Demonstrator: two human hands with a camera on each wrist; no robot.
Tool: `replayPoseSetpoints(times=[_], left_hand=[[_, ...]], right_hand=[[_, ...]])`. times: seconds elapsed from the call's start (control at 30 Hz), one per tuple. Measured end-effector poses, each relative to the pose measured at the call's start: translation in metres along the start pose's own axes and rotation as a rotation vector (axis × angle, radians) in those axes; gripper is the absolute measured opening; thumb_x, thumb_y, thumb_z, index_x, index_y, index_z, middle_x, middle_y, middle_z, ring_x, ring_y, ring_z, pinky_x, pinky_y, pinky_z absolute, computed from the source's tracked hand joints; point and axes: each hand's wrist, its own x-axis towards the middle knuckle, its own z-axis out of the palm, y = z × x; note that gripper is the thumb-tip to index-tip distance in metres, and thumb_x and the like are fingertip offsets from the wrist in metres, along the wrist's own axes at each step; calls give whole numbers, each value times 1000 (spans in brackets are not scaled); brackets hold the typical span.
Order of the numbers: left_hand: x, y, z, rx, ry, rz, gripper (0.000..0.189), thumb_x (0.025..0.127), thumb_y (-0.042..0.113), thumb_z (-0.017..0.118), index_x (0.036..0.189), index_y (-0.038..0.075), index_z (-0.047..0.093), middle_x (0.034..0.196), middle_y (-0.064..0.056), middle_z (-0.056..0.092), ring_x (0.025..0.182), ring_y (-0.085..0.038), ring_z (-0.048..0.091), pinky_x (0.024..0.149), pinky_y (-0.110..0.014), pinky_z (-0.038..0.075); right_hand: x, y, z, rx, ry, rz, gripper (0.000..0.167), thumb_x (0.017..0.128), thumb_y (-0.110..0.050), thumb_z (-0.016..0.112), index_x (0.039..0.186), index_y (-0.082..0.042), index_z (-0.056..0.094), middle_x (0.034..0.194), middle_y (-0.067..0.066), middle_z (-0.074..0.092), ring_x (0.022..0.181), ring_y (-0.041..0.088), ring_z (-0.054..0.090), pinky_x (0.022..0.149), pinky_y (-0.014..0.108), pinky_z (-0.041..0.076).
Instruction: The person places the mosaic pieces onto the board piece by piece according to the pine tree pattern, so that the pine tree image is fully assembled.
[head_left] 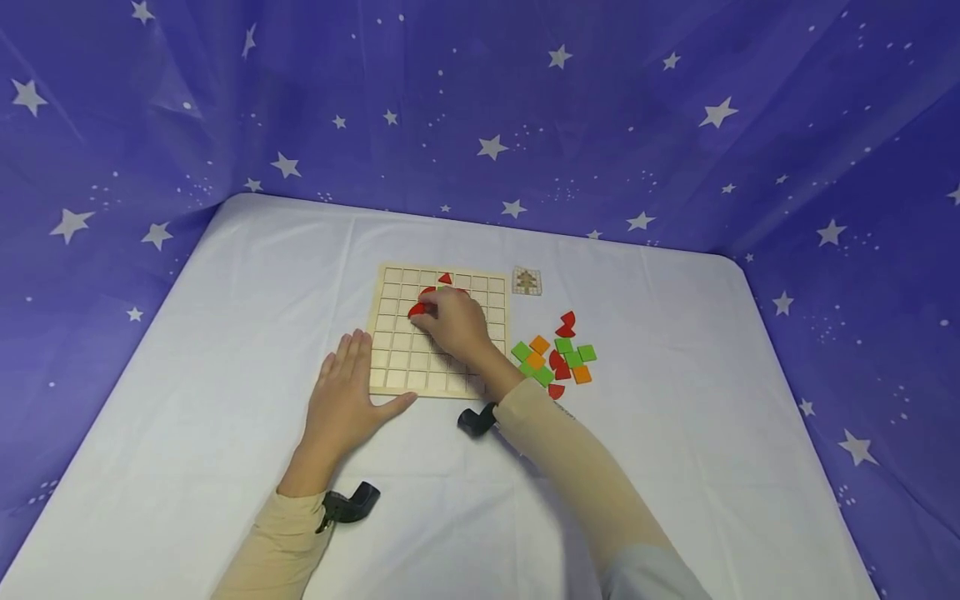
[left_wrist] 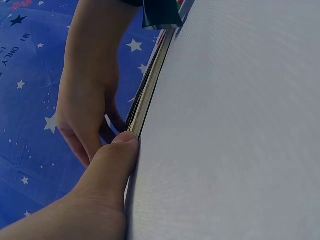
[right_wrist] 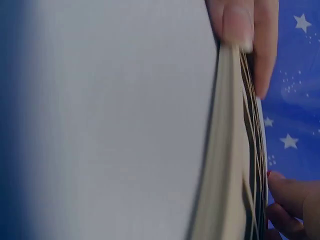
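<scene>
A wooden grid board (head_left: 390, 358) lies on the white table. My left hand (head_left: 345, 396) rests at its lower left corner, fingers straight along the left side; its thumb (left_wrist: 112, 157) touches the near edge. Over the board's upper middle, my right hand (head_left: 459, 323) pinches a red quarter-round tile (head_left: 416, 309) between thumb and fingers, low over the grid. A bit of red shows at its fingertips in the right wrist view. Behind the hand a red tile (head_left: 446, 278) sits in the top row, with more red and a green sliver below it, partly hidden.
Right of the board lie several loose tiles: green squares (head_left: 587, 353), orange squares (head_left: 539, 343) and red quarter-round ones (head_left: 567, 320). A small card (head_left: 527, 282) with a brown tree pattern lies by the upper right corner. A starry blue cloth (head_left: 491, 100) hangs behind the table.
</scene>
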Motion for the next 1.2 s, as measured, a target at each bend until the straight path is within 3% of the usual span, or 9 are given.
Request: replayPoseSetpoints(times=[0.23,0.63,0.97,1.2], left_hand=[[0,1,0,-1,1,7,122,79,80,57,158,-2,13,165,-21,16,154,-38,13,124,-54,13],[0,0,-1,3,0,-2,122,79,79,58,158,-2,13,165,-21,17,154,-38,13,125,-54,14],[0,-1,1,5,-3,-6,123,79,81,57,158,-1,12,165,-20,16,154,-37,12,125,-53,13],[0,0,0,-3,0,-2,122,78,80,58,158,-2,12,165,-21,16,154,-37,13,124,-54,13]], right_hand=[[3,-12,11,-59,42,22,36,87,-42,75,118,-22,74,102,-9,72,93,6,64,92,41,41],[7,-14,16,-49,31,57,33,88,-40,75,118,-28,75,94,-11,68,85,2,58,95,44,37],[6,-14,15,-50,36,32,32,90,-43,71,118,-28,74,96,-11,69,88,3,60,95,46,36],[7,-15,14,-94,31,34,32,93,-43,67,121,-29,73,110,-9,72,100,8,64,94,45,36]])
